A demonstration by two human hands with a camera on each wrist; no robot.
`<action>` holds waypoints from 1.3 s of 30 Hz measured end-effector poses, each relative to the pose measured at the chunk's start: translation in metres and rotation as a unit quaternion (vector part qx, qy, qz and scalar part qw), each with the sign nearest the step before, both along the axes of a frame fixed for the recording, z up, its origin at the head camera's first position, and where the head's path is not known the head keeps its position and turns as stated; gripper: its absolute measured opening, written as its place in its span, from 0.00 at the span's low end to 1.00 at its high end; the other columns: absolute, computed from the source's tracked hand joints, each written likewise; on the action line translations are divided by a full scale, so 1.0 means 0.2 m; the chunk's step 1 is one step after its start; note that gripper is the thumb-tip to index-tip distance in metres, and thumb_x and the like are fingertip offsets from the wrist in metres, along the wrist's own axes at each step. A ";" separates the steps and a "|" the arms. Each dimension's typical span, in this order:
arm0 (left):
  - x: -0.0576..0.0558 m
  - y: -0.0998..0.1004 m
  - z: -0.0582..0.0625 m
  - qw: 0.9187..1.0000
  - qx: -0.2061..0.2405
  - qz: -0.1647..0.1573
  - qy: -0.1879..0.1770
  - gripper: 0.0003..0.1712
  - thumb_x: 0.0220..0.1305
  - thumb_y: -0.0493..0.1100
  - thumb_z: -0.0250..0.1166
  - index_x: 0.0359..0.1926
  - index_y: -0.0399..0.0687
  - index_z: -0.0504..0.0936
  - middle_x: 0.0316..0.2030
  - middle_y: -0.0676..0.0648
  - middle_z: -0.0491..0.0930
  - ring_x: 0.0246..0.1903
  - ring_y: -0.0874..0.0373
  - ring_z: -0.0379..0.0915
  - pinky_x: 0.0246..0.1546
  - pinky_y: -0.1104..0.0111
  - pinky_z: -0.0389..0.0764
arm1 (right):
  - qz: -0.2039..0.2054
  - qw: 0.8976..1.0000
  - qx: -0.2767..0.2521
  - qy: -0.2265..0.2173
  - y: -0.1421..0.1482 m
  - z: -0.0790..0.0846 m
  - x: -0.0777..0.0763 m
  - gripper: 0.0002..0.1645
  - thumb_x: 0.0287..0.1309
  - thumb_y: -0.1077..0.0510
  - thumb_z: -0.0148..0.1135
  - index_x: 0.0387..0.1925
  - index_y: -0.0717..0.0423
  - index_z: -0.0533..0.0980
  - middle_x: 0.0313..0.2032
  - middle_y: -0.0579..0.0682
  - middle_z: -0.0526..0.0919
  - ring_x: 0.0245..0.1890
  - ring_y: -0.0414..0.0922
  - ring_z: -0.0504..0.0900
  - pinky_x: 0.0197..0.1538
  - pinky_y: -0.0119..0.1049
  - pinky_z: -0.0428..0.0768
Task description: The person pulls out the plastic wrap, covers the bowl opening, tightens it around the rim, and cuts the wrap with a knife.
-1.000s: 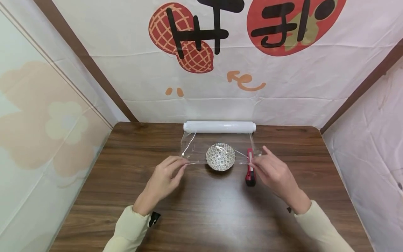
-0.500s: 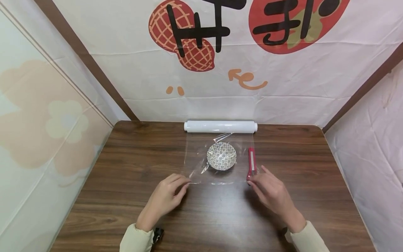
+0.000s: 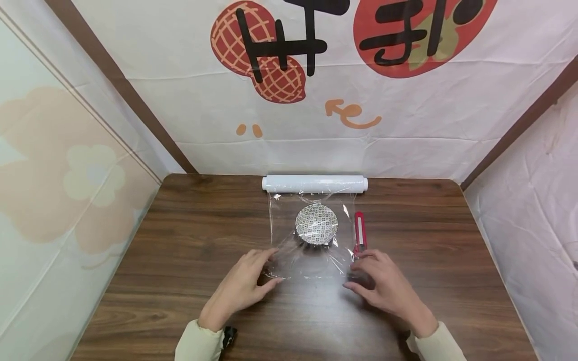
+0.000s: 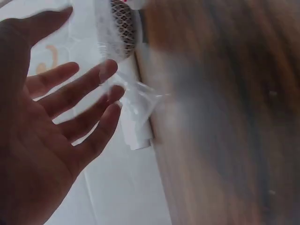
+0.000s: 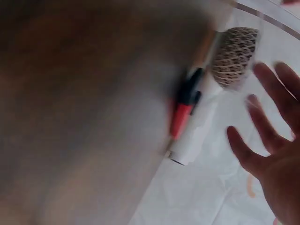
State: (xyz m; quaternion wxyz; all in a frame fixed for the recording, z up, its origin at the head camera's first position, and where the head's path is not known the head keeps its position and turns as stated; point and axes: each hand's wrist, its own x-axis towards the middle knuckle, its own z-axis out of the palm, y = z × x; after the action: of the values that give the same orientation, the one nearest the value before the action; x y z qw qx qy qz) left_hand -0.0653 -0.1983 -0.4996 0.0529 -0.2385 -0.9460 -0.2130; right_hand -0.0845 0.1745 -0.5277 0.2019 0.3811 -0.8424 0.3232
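A patterned bowl [image 3: 316, 224] sits mid-table with clear plastic wrap [image 3: 289, 260] draped over it, creased and glinting. The sheet runs back to a white roll [image 3: 315, 184]. At the sheet's near left corner is my left hand [image 3: 244, 281], thumb and fingers spread apart; the left wrist view shows its fingers extended, the palm bare. My right hand [image 3: 384, 281] is by the near right corner, thumb and fingers parted, and the right wrist view shows its fingers [image 5: 243, 145] spread. Just beyond it lies a red utility knife [image 3: 359, 230], its black end partly behind the fingers.
The brown wooden table [image 3: 198, 220] ends at the roll, close against a printed fabric backdrop [image 3: 203, 115]. Fabric walls also stand on the left and right. A black strap [image 3: 229, 337] shows at the left cuff.
Both hands drew the wrap's edge toward the body and down over the bowl, then let go of it. Their fingers have spread from a pinch. The knife stays in place.
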 end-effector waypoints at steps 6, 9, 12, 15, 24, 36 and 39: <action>-0.08 0.04 0.08 0.997 0.072 0.023 -0.004 0.25 0.68 0.50 0.73 0.60 0.42 0.83 0.50 0.44 0.87 0.52 0.51 0.83 0.56 0.55 0.85 | -0.066 0.988 -0.011 -0.140 -0.05 0.14 -0.02 0.17 0.55 0.53 0.79 0.45 0.54 0.85 0.43 0.49 0.90 0.46 0.47 0.86 0.51 0.44 0.86; -0.16 0.07 0.11 0.984 0.156 0.058 -0.060 0.18 0.72 0.44 0.69 0.57 0.40 0.84 0.47 0.44 0.88 0.47 0.53 0.85 0.50 0.60 0.88 | -0.120 0.955 -0.038 -0.268 -0.10 0.22 -0.07 0.16 0.64 0.52 0.73 0.50 0.54 0.84 0.45 0.50 0.91 0.44 0.48 0.90 0.47 0.46 0.89; -0.24 0.12 0.11 0.955 0.242 0.111 -0.135 0.15 0.74 0.41 0.66 0.55 0.39 0.85 0.45 0.43 0.89 0.43 0.53 0.86 0.47 0.66 0.88 | -0.154 0.916 -0.075 -0.362 -0.16 0.25 -0.15 0.17 0.70 0.49 0.69 0.53 0.53 0.83 0.47 0.51 0.91 0.46 0.49 0.89 0.50 0.44 0.88; -0.33 0.19 0.08 0.908 0.334 0.164 -0.194 0.14 0.76 0.40 0.63 0.53 0.34 0.85 0.42 0.38 0.88 0.41 0.49 0.86 0.45 0.66 0.88 | -0.169 0.893 -0.114 -0.402 -0.22 0.23 -0.25 0.17 0.71 0.49 0.67 0.53 0.56 0.83 0.46 0.54 0.90 0.45 0.47 0.86 0.49 0.37 0.84; -0.49 0.36 -0.05 0.840 0.419 0.248 -0.239 0.20 0.81 0.43 0.55 0.56 0.28 0.81 0.41 0.35 0.84 0.39 0.50 0.84 0.50 0.54 0.89 | -0.219 0.841 -0.174 -0.462 -0.39 0.14 -0.43 0.23 0.74 0.49 0.61 0.58 0.64 0.75 0.50 0.60 0.83 0.50 0.51 0.80 0.52 0.36 0.76; -0.55 0.42 -0.12 0.821 0.408 0.256 -0.307 0.27 0.83 0.54 0.49 0.47 0.35 0.83 0.34 0.49 0.80 0.33 0.62 0.76 0.40 0.72 0.80 | -0.246 0.806 -0.180 -0.508 -0.43 0.04 -0.53 0.30 0.77 0.41 0.55 0.57 0.66 0.77 0.54 0.62 0.81 0.54 0.53 0.78 0.57 0.43 0.75; -0.56 0.42 -0.13 0.834 0.383 0.255 -0.304 0.29 0.84 0.58 0.46 0.42 0.39 0.82 0.30 0.50 0.77 0.34 0.58 0.74 0.44 0.67 0.76 | -0.249 0.800 -0.171 -0.519 -0.44 0.01 -0.53 0.33 0.77 0.37 0.52 0.57 0.64 0.76 0.53 0.61 0.81 0.53 0.52 0.76 0.55 0.42 0.74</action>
State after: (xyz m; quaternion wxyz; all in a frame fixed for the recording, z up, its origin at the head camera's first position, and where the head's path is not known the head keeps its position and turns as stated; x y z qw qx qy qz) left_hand -0.1772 -0.1142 -0.5262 -0.0975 0.1275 -0.7846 -0.5989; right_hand -0.1912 0.0870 -0.5248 -0.1306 -0.1072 -0.8181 0.5497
